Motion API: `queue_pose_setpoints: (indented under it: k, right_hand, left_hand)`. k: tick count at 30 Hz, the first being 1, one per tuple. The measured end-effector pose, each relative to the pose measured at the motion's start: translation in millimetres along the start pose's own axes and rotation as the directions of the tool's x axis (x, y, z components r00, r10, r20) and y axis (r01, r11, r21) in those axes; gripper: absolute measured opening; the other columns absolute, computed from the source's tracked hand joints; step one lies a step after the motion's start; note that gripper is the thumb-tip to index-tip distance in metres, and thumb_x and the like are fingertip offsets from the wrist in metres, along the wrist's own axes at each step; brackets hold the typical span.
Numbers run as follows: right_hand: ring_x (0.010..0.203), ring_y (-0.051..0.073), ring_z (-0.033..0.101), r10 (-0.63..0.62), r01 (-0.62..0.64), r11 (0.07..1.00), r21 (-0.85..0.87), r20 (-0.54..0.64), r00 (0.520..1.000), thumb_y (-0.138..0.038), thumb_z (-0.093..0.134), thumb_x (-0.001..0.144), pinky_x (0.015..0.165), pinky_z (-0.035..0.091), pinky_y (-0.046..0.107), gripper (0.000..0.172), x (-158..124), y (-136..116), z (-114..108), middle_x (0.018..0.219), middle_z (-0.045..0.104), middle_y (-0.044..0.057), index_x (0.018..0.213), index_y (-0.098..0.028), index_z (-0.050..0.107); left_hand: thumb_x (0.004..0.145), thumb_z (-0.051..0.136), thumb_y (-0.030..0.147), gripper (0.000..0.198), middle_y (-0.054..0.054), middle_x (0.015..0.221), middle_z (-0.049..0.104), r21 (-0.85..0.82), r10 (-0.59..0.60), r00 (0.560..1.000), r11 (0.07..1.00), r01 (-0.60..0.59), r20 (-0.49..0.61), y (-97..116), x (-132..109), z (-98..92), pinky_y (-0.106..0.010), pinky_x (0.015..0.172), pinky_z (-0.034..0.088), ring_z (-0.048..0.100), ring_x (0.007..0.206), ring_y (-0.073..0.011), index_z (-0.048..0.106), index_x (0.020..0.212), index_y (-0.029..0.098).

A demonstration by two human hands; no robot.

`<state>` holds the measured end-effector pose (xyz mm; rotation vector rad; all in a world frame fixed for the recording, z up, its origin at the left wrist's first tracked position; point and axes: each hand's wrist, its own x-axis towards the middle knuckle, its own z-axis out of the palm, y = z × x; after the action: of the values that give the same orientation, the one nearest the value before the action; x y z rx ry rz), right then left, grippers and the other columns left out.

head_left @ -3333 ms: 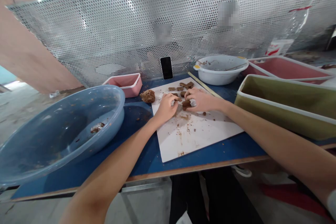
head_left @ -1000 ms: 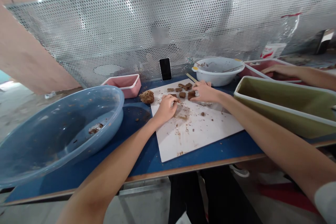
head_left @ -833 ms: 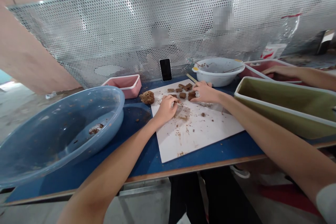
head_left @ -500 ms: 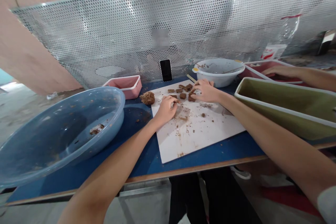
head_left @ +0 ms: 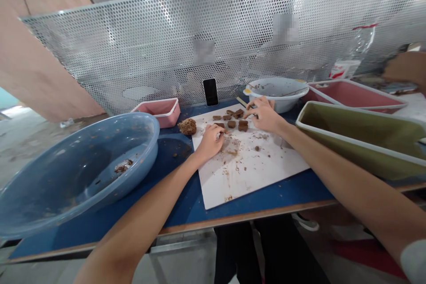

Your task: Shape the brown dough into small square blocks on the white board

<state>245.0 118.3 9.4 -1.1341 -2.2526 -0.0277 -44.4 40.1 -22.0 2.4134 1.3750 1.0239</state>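
Brown pieces (head_left: 231,124) are lying in a loose cluster toward the far side of a white board (head_left: 213,186), which is itself lying at a slant on a blue worktop (head_left: 266,200). A worker's left hand (head_left: 212,140) is resting at the near left of the cluster, its fingers curling inward just beside a piece; they are hiding the space beneath, and one cannot tell whether they are gripping anything. The right hand (head_left: 262,115) is hovering at the cluster's right side, thumb and fingers parting, with nothing visible between them. Dark crumbs and smears are dotting the board in front of both hands. A rough brown clump (head_left: 187,127) is sitting by the board's left edge, while a pale stick (head_left: 244,103) is lying at the far right, partly disappearing behind the right hand. To the left, a large blue tub (head_left: 143,142) is holding a small dark lump (head_left: 123,166). Behind the board, a phone (head_left: 211,92) is standing against a perforated metal panel (head_left: 143,53), between a small pink tray (head_left: 170,118) and a white basin (head_left: 282,105). An olive-green trough (head_left: 359,151) and a larger pink tray (head_left: 362,94) are occupying the right, with a clear bottle (head_left: 346,69) standing behind.
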Motion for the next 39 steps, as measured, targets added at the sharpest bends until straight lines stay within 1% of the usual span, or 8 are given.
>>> queue_pose_setpoints:
  k: [5, 9, 13, 16, 18, 22, 26, 39]
  right_hand:
    - [0.133, 0.042, 0.055, 0.014, -0.014, 1.0, 0.005, -0.018, 1.0, -0.02, 0.06, 0.09, 0.112, 0.035, 0.064, 0.033, -0.9, 0.9, 4.7, 0.129, 0.073, 0.015, 0.099, -0.025, 0.091]
    - [0.136, 0.044, 0.054, 0.026, -0.025, 1.0, -0.017, 0.051, 0.998, -0.025, 0.061, 0.092, 0.11, 0.038, 0.063, 0.032, -1.2, 1.6, 6.3, 0.136, 0.072, 0.016, 0.107, -0.025, 0.09]
    - [0.137, 0.046, 0.056, 0.042, -0.036, 0.999, -0.037, 0.172, 0.984, -0.042, 0.066, 0.096, 0.111, 0.042, 0.064, 0.034, -1.4, 1.5, 9.2, 0.142, 0.068, 0.017, 0.119, -0.027, 0.087]
    - [0.138, 0.046, 0.056, 0.067, -0.057, 0.997, -0.053, 0.216, 0.974, -0.058, 0.074, 0.094, 0.114, 0.043, 0.064, 0.044, -1.2, 2.9, 15.2, 0.145, 0.066, 0.018, 0.123, -0.026, 0.085]
    - [0.14, 0.047, 0.056, 0.073, -0.062, 0.996, -0.057, 0.236, 0.969, -0.064, 0.077, 0.092, 0.116, 0.043, 0.064, 0.051, -0.8, 5.3, 20.3, 0.148, 0.064, 0.019, 0.123, -0.024, 0.084]
    - [0.141, 0.046, 0.057, 0.057, -0.043, 0.998, -0.055, 0.266, 0.962, -0.063, 0.079, 0.09, 0.117, 0.045, 0.062, 0.053, 0.0, 10.7, 28.8, 0.152, 0.065, 0.02, 0.122, -0.022, 0.085]
    - [0.138, 0.047, 0.058, 0.062, -0.046, 0.997, -0.067, 0.249, 0.967, -0.061, 0.081, 0.089, 0.111, 0.048, 0.06, 0.047, 0.6, 13.3, 32.3, 0.15, 0.067, 0.019, 0.114, -0.022, 0.086]
    - [0.138, 0.045, 0.055, 0.095, -0.086, 0.995, -0.044, 0.26, 0.961, -0.061, 0.081, 0.09, 0.105, 0.048, 0.059, 0.041, 1.6, 14.4, 29.7, 0.148, 0.068, 0.016, 0.109, -0.025, 0.085]
  left_hand:
    - [0.099, 0.06, 0.004, 0.026, -0.008, 0.112, 0.077, 0.018, -0.003, 1.0, 1.0, 0.003, 0.008, 1.3, -0.6, -0.8, -0.05, 0.111, 0.053, 0.067, 0.114, -0.0296, 0.079, 0.105, 0.021]
    - [0.099, 0.059, 0.005, 0.026, -0.008, 0.112, 0.076, 0.019, -0.007, 1.0, 1.0, 0.007, 0.015, 1.9, -0.8, -0.6, -0.05, 0.11, 0.054, 0.066, 0.114, -0.0302, 0.079, 0.105, 0.021]
    - [0.1, 0.059, 0.006, 0.025, -0.009, 0.113, 0.077, 0.023, -0.012, 1.0, 1.0, 0.012, 0.026, 3.4, -0.7, -0.7, -0.051, 0.112, 0.053, 0.066, 0.116, -0.0305, 0.079, 0.105, 0.021]
    - [0.101, 0.058, 0.006, 0.026, -0.008, 0.113, 0.077, 0.024, -0.012, 1.0, 1.0, 0.011, 0.028, 5.1, -0.9, -1.3, -0.051, 0.114, 0.053, 0.066, 0.115, -0.0298, 0.079, 0.105, 0.021]
    - [0.1, 0.058, 0.007, 0.026, -0.009, 0.113, 0.076, 0.027, -0.016, 0.999, 1.0, 0.015, 0.029, 6.2, -1.2, -1.7, -0.051, 0.113, 0.053, 0.066, 0.116, -0.0301, 0.079, 0.104, 0.021]
    - [0.1, 0.058, 0.008, 0.025, -0.009, 0.112, 0.075, 0.017, -0.019, 0.999, 1.0, 0.019, 0.03, 7.1, -1.9, -1.6, -0.051, 0.112, 0.055, 0.065, 0.118, -0.0309, 0.08, 0.105, 0.022]
    - [0.099, 0.058, 0.009, 0.026, -0.01, 0.111, 0.075, 0.004, -0.013, 1.0, 1.0, 0.012, 0.023, 5.6, -1.8, -0.3, -0.052, 0.112, 0.055, 0.064, 0.117, -0.0311, 0.08, 0.104, 0.021]
    - [0.1, 0.058, 0.008, 0.026, -0.01, 0.111, 0.075, 0.018, -0.009, 0.999, 1.0, 0.008, 0.037, 5.3, -0.7, 0.1, -0.051, 0.11, 0.055, 0.064, 0.116, -0.0313, 0.08, 0.106, 0.021]
